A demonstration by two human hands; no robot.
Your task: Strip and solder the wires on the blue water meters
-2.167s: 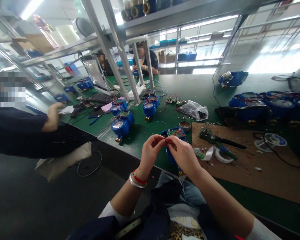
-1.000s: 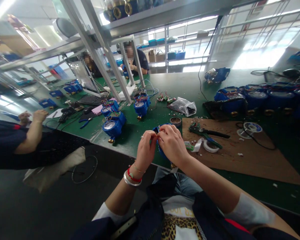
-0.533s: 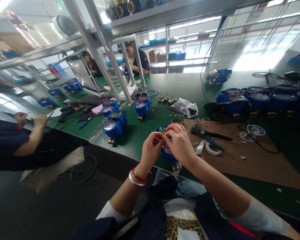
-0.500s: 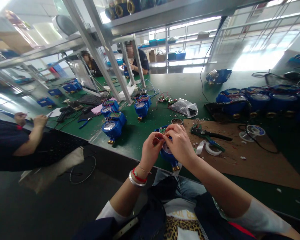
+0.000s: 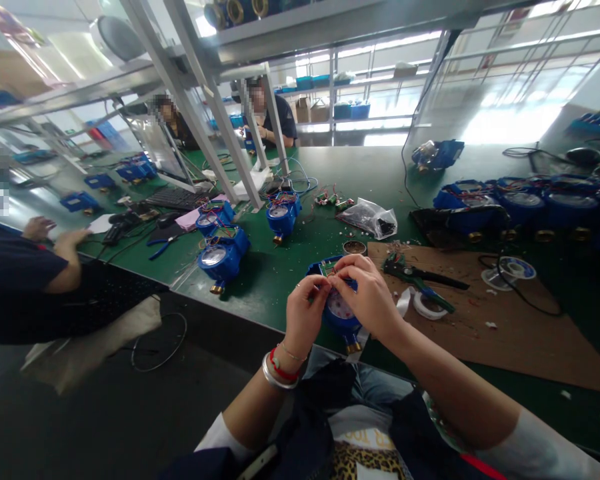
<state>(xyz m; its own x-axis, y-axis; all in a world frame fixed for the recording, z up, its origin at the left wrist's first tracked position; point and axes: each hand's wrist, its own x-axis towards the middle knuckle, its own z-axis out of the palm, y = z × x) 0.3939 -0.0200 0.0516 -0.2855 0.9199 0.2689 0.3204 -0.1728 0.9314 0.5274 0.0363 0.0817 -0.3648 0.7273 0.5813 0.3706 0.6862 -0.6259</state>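
Fingertips [image 5: 325, 283] of the left hand [image 5: 304, 312] and right hand [image 5: 374, 299] are pinching closed, anything held too small to tell, over a blue water meter [image 5: 341, 309] resting on the green surface [image 5: 263, 290].

This place is a factory-like assembly workshop. On the long green bench [image 5: 265, 287] are an opened blue meter [image 5: 340, 307] at five o'clock and a row of similar meters [image 5: 523, 201] at three. A wire stripper [image 5: 430, 275] lies between three and four (small scraps [image 5: 491, 325] are near it). Above, at twelve, runs a metal shelf [image 5: 340, 43]; co-workers [image 5: 20, 273] are at nine and ten.
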